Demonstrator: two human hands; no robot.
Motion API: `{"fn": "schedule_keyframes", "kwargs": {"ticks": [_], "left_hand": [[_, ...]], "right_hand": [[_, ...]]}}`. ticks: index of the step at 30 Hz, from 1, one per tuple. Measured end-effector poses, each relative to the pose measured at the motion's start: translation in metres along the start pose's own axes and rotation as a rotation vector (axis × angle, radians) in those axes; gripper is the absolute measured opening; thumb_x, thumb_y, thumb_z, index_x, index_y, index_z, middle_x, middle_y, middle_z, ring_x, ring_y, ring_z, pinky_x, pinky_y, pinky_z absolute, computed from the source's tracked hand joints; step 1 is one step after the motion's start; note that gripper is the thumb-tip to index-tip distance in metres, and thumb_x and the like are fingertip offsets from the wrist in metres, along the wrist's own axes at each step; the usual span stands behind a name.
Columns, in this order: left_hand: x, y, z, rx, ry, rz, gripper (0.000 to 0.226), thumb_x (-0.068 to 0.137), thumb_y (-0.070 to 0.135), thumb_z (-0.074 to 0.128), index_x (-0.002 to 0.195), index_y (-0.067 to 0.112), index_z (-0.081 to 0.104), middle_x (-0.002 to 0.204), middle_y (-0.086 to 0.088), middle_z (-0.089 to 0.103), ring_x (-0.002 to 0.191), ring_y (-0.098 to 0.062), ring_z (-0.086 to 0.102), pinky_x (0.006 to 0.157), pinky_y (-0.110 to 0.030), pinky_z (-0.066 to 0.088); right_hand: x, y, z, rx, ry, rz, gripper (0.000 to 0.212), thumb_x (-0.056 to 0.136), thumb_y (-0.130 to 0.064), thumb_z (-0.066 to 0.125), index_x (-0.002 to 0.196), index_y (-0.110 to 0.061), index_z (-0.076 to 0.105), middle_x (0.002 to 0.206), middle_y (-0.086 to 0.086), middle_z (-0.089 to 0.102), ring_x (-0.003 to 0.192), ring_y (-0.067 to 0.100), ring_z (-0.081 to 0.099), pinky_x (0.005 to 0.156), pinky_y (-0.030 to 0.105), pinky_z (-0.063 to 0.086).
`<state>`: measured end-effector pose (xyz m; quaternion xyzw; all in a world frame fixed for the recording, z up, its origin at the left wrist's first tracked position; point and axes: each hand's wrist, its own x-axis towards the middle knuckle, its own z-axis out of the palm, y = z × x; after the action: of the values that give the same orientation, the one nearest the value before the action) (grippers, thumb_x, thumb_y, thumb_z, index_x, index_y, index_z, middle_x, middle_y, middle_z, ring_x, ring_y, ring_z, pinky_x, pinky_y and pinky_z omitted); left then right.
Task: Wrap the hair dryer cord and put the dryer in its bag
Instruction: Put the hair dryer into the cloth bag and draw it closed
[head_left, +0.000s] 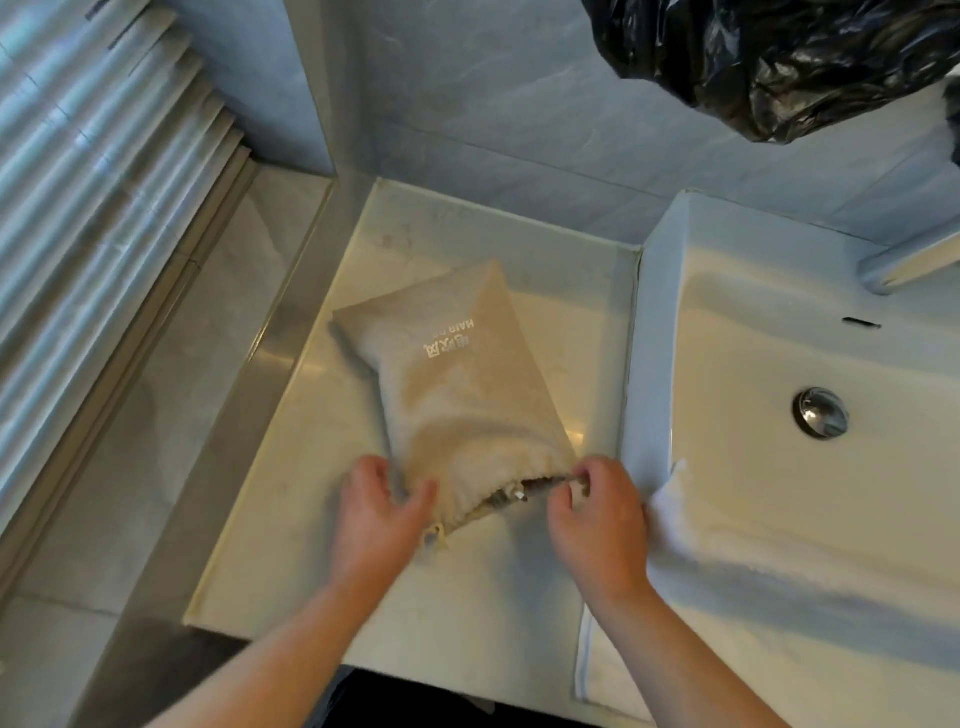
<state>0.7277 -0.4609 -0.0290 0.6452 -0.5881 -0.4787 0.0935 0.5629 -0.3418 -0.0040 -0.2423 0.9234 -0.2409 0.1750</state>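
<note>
Beige drawstring bag (457, 384) lies flat on the pale worktop (291, 467), printed side up, bulging along its length; judged to hold the hair dryer already, though only a dark sliver shows in the gathered mouth (511, 491). Long axis runs from closed bottom at about 11 o'clock to mouth at about 5 o'clock, so the opening points straight at the person. Both hands sit at that mouth, one on each side. Left hand (382, 512) pinches the gathered hem at the bag's 7 o'clock corner, near a loose cord end (436, 535). Right hand (597, 512) pinches the rim or drawstring at the 4 o'clock corner; blur hides which. Neither hand is nearer; they are evenly matched across the opening. Likely step: draw the mouth closed, pulling apart along the 9-to-3 line, across the bag's axis. Washbasin (779, 519) just beside at 3 o'clock, white towel (670, 499) draped on its near edge. Black plastic bag (779, 62) hangs at 1 o'clock.
</note>
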Motion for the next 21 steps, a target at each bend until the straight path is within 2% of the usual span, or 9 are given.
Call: {"fn": "schedule_keyframes", "kwargs": {"ticks": [1, 3, 4, 6, 9, 13, 16, 18, 21], "left_hand": [[-0.015, -0.007, 0.007, 0.042, -0.081, 0.011, 0.055, 0.073, 0.036, 0.082, 0.113, 0.02, 0.048, 0.099, -0.001, 0.058, 0.095, -0.023, 0.061, 0.081, -0.034, 0.048], [-0.028, -0.015, 0.018, 0.087, -0.168, 0.026, 0.067, 0.07, 0.04, 0.083, 0.121, 0.024, 0.043, 0.101, 0.003, 0.061, 0.091, -0.016, 0.064, 0.074, -0.029, 0.05], [-0.027, -0.016, 0.021, 0.084, -0.168, 0.024, 0.066, 0.073, 0.037, 0.082, 0.124, 0.023, 0.042, 0.1, 0.003, 0.062, 0.088, -0.015, 0.064, 0.068, -0.025, 0.049], [-0.021, -0.015, 0.021, 0.045, -0.159, 0.009, 0.055, 0.082, 0.028, 0.077, 0.124, 0.021, 0.043, 0.095, 0.001, 0.061, 0.08, -0.014, 0.062, 0.055, -0.019, 0.043], [-0.018, -0.018, 0.016, 0.005, -0.194, 0.04, 0.036, 0.089, 0.019, 0.069, 0.118, 0.024, 0.048, 0.091, 0.001, 0.059, 0.073, -0.014, 0.06, 0.051, -0.019, 0.045], [-0.016, -0.019, 0.006, 0.0, -0.214, 0.067, 0.028, 0.09, 0.018, 0.069, 0.113, 0.025, 0.053, 0.098, 0.006, 0.055, 0.089, -0.015, 0.06, 0.067, -0.023, 0.05], [-0.012, -0.022, -0.001, -0.006, -0.238, 0.085, 0.026, 0.088, 0.017, 0.071, 0.109, 0.025, 0.057, 0.1, 0.011, 0.055, 0.095, -0.009, 0.058, 0.074, -0.023, 0.049], [-0.009, -0.023, -0.007, -0.002, -0.235, 0.095, 0.027, 0.087, 0.018, 0.074, 0.107, 0.025, 0.059, 0.1, 0.011, 0.057, 0.093, -0.001, 0.055, 0.071, -0.016, 0.046], [-0.004, -0.024, -0.016, -0.017, -0.192, 0.108, 0.029, 0.085, 0.015, 0.076, 0.108, 0.023, 0.06, 0.1, 0.006, 0.059, 0.089, 0.001, 0.054, 0.065, -0.007, 0.04]], "right_hand": [[-0.001, 0.001, -0.001, -0.11, -0.036, -0.143, 0.035, 0.075, -0.022, 0.066, 0.109, -0.016, 0.059, 0.112, 0.006, 0.056, 0.107, 0.027, 0.05, 0.086, 0.031, 0.04], [0.005, 0.006, 0.007, -0.29, -0.244, -0.283, 0.074, 0.069, -0.043, 0.069, 0.135, -0.029, 0.039, 0.142, 0.008, 0.033, 0.133, 0.029, 0.03, 0.109, 0.039, 0.028], [0.011, 0.008, 0.012, -0.322, -0.343, -0.299, 0.084, 0.068, -0.052, 0.068, 0.14, -0.034, 0.03, 0.149, 0.008, 0.024, 0.139, 0.031, 0.024, 0.113, 0.041, 0.024], [0.023, 0.009, 0.021, -0.266, -0.445, -0.284, 0.088, 0.068, -0.058, 0.069, 0.142, -0.037, 0.025, 0.153, 0.009, 0.021, 0.14, 0.032, 0.026, 0.114, 0.04, 0.027], [0.032, 0.006, 0.028, -0.268, -0.401, -0.383, 0.08, 0.07, -0.056, 0.071, 0.137, -0.029, 0.037, 0.139, 0.006, 0.041, 0.122, 0.031, 0.045, 0.101, 0.038, 0.041], [0.031, 0.001, 0.035, -0.304, -0.344, -0.494, 0.067, 0.073, -0.055, 0.069, 0.127, -0.022, 0.048, 0.118, 0.005, 0.058, 0.104, 0.029, 0.058, 0.087, 0.039, 0.049], [0.034, -0.006, 0.043, -0.207, -0.35, -0.435, 0.045, 0.078, -0.039, 0.068, 0.115, -0.018, 0.053, 0.114, 0.006, 0.059, 0.097, 0.032, 0.062, 0.075, 0.038, 0.051], [0.038, -0.016, 0.047, -0.12, -0.352, -0.362, 0.032, 0.078, -0.029, 0.066, 0.106, -0.02, 0.054, 0.11, 0.004, 0.063, 0.096, 0.031, 0.063, 0.073, 0.036, 0.05], [0.037, -0.029, 0.053, -0.072, -0.335, -0.303, 0.027, 0.078, -0.028, 0.064, 0.101, -0.02, 0.053, 0.101, 0.006, 0.07, 0.092, 0.033, 0.065, 0.071, 0.035, 0.05]]}}
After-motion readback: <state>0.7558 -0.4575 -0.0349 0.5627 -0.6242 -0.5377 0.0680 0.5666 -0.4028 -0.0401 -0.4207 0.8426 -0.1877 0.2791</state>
